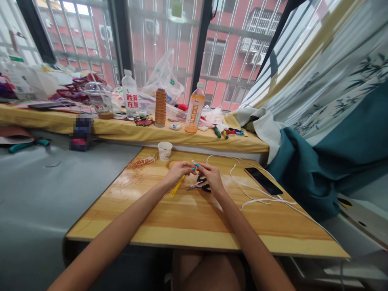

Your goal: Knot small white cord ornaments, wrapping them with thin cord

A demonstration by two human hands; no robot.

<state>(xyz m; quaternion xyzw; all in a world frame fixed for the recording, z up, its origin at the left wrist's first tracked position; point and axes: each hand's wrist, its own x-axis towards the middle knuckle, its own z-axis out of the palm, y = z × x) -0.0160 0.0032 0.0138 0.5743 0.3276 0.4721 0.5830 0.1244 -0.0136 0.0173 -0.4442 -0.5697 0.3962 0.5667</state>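
Two hands meet fingertip to fingertip over a wooden table, pinching a small white piece.

The left hand and right hand both have thumb and fingers closed together on the white piece, which sits between their fingertips, above the tabletop; its exact shape is too small to tell. Black-handled scissors lie beneath the right hand, a yellow strip slants just below the left, white cords spread to the right near a phone, and a paper cup stands beyond.
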